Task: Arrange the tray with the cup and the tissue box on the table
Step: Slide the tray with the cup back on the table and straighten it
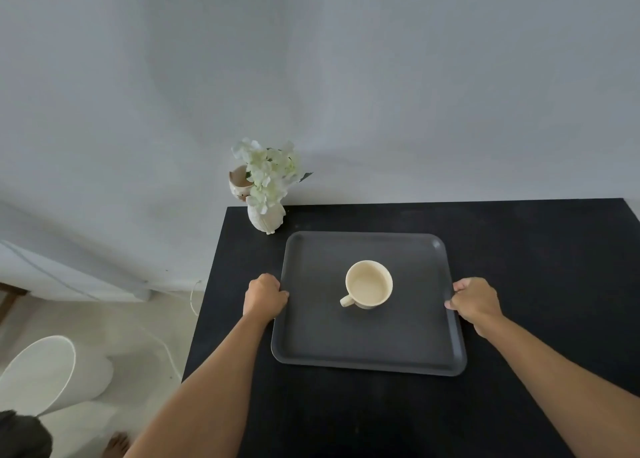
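Two hands grip a matte grey, round-cornered rectangular tray (367, 340) lying on the black, finely textured counter (540, 249): left hand (265, 295) and right hand (476, 303) curl their fingers over opposite rims. A smooth cream cup (369, 284) stands mid-tray, handle toward the person.

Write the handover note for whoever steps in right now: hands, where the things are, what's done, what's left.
Left hand: closed on the left edge of the tray.
Right hand: closed on the tray's right edge.
The tray is over the black table; whether it rests on it or is just above cannot be told. The cup stands upright near the tray's middle, handle toward the wearer's left, and looks empty.
A white vase of flowers stands at the table's far left corner, just clear of the tray.
Done: tray with cup brought to the table.
Left: release the tray; the tissue box is not in view and must be found and placed.
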A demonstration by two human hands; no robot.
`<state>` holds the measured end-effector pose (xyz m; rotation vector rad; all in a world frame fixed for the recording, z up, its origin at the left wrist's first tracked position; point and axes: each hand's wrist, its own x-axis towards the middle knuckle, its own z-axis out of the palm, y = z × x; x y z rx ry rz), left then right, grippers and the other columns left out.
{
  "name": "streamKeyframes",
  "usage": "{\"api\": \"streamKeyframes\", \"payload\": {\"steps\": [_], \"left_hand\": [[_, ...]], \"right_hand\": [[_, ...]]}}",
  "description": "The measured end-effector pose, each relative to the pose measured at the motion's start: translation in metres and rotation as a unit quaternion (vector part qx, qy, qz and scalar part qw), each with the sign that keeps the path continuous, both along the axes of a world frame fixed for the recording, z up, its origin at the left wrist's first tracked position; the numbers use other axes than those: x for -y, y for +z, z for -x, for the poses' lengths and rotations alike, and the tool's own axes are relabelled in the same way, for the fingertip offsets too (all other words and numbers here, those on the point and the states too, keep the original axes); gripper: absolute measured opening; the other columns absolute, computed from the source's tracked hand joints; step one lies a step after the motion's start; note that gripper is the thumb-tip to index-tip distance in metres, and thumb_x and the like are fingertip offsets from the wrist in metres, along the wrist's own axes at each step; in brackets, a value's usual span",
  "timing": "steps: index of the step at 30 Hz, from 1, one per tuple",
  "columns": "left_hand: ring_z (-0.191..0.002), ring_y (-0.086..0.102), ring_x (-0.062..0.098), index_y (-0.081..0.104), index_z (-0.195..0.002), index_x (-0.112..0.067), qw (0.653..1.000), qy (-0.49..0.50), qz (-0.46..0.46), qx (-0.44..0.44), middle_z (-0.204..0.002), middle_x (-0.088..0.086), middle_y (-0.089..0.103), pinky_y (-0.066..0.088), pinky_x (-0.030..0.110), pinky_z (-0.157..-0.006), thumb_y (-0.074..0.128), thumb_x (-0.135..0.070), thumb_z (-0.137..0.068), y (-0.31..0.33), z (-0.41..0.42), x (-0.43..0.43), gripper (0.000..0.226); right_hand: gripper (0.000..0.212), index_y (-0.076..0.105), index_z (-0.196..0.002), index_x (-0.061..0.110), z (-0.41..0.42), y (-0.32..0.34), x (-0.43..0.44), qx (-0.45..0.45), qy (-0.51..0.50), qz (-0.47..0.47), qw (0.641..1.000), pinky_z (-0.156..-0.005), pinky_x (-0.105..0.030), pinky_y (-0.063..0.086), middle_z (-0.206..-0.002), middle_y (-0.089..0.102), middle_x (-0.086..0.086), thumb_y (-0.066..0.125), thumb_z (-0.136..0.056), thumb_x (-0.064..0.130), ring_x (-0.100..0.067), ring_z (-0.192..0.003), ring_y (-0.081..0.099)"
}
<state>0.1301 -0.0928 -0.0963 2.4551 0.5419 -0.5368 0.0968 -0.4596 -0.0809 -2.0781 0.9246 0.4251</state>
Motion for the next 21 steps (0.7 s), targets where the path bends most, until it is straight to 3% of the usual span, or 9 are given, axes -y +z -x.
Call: {"api": "streamKeyframes", "payload": {"steps": [6,11,17,21], "left_hand": [[-0.073,0.072,0.040,0.048,-0.062,-0.009,1.000,-0.002,-0.010,0.009,-0.082,0.020,0.069,0.061,0.045,-0.068,0.066,-0.013,-0.080,-0.003,-0.022,0.007,0.026],[-0.072,0.070,0.039,0.050,-0.063,-0.008,1.000,0.004,-0.009,0.008,-0.072,0.012,0.061,0.059,0.043,-0.067,0.066,-0.013,-0.081,-0.002,-0.040,0.012,0.024],[-0.075,0.070,0.039,0.050,-0.059,-0.008,1.000,0.014,-0.011,0.012,-0.077,0.015,0.065,0.058,0.040,-0.065,0.067,-0.014,-0.080,-0.005,-0.059,0.014,0.027],[-0.067,0.061,0.033,0.057,-0.065,-0.006,1.000,0.012,-0.017,0.015,-0.070,0.009,0.059,0.055,0.038,-0.066,0.067,-0.013,-0.082,-0.007,-0.068,0.016,0.021]], "right_hand": [[0.031,0.066,-0.109,-0.007,-0.029,0.000,0.008,0.003,0.023,0.015,1.000,-0.077,-0.034,0.048,-0.093,0.063,-0.015,0.066,-0.078,-0.014,-0.025,-0.083,0.056],[0.040,0.064,-0.117,-0.005,-0.052,-0.005,0.012,0.009,0.024,0.020,0.999,-0.087,-0.040,0.053,-0.115,0.067,-0.022,0.070,-0.077,-0.010,-0.033,-0.100,0.064],[0.044,0.063,-0.120,-0.003,-0.070,-0.007,0.014,0.013,0.026,0.025,0.999,-0.091,-0.042,0.053,-0.119,0.065,-0.023,0.072,-0.077,-0.008,-0.036,-0.108,0.063],[0.047,0.061,-0.122,-0.004,-0.078,-0.008,0.015,0.016,0.027,0.025,0.999,-0.094,-0.042,0.052,-0.121,0.064,-0.023,0.073,-0.077,-0.008,-0.036,-0.111,0.062]]}}
